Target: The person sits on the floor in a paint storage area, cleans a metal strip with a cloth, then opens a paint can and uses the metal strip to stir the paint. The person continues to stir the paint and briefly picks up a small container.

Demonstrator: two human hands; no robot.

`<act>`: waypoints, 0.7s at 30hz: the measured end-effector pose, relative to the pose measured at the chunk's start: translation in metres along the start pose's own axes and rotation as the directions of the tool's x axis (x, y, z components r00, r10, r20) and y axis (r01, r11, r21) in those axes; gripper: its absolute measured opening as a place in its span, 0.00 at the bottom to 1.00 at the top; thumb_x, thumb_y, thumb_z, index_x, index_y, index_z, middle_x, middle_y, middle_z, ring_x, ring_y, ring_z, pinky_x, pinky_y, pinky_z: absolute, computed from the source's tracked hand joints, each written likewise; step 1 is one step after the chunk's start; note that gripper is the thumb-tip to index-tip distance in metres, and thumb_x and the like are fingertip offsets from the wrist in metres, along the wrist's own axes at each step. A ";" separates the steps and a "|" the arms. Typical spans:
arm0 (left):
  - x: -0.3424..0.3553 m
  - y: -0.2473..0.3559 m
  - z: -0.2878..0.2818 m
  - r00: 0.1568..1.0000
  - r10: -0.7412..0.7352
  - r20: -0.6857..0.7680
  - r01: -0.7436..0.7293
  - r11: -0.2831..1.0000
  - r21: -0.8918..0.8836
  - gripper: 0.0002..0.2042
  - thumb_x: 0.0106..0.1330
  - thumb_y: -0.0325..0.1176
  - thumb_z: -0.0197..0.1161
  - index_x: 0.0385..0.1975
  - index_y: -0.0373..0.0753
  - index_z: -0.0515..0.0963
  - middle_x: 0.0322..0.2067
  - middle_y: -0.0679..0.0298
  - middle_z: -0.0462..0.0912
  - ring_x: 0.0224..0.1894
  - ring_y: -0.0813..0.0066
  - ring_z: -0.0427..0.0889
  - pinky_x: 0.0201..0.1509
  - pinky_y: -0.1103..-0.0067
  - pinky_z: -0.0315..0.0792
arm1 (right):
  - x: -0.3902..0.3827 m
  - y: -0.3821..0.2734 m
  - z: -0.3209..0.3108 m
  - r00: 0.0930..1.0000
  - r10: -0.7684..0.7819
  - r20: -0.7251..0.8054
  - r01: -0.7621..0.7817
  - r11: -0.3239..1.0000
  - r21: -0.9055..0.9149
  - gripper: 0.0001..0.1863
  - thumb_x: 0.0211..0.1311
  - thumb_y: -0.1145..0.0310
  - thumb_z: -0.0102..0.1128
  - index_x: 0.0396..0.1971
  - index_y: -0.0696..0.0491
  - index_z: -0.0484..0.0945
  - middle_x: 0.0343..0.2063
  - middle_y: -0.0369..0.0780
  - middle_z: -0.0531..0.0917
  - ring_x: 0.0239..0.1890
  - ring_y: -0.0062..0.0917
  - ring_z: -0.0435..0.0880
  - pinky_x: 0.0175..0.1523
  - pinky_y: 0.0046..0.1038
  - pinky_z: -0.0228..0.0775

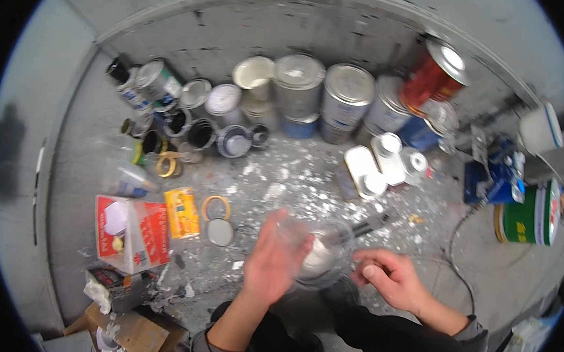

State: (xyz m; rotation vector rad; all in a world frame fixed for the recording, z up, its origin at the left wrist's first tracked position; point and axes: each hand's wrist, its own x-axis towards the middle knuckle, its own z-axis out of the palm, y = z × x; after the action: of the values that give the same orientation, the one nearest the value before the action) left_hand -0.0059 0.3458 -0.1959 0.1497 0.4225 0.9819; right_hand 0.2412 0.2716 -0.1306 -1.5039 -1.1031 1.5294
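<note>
A clear plastic container (pixel 318 260) with white material inside stands in front of me, near my legs. A dark-handled tool, perhaps a brush (pixel 373 224), lies across or behind its rim; I cannot tell which. My left hand (pixel 271 260) is at the container's left side, smeared by motion. Something clear and plastic, also blurred, shows at its fingers; whether the hand grips it is unclear. My right hand (pixel 392 278) hovers by the container's right side, fingers loosely curled and apart, with nothing visible in them.
Paint cans (pixel 299 72) line the back wall, some stacked, with a red can (pixel 436 75) on top. White bottles (pixel 364 172) stand ahead. At right are a green bucket (pixel 528 216) and a cable (pixel 459 254). Left lie a yellow packet (pixel 182 213), a tape ring (pixel 216 207) and a red box (pixel 147 232).
</note>
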 end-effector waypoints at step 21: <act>-0.003 -0.013 -0.083 0.883 0.325 -0.339 0.028 0.685 0.728 0.14 0.78 0.30 0.57 0.60 0.37 0.72 0.40 0.64 0.83 0.37 0.81 0.80 0.42 0.81 0.77 | 0.044 0.177 -0.079 0.919 0.026 -0.392 -0.288 0.724 -0.627 0.16 0.70 0.59 0.58 0.44 0.56 0.82 0.29 0.55 0.85 0.37 0.55 0.85 0.43 0.49 0.77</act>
State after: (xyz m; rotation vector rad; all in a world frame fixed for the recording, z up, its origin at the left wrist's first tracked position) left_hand -0.0313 0.3301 -0.2742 0.6969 1.2480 0.9668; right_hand 0.3305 0.2520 -0.3077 -2.3201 -1.4097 0.8959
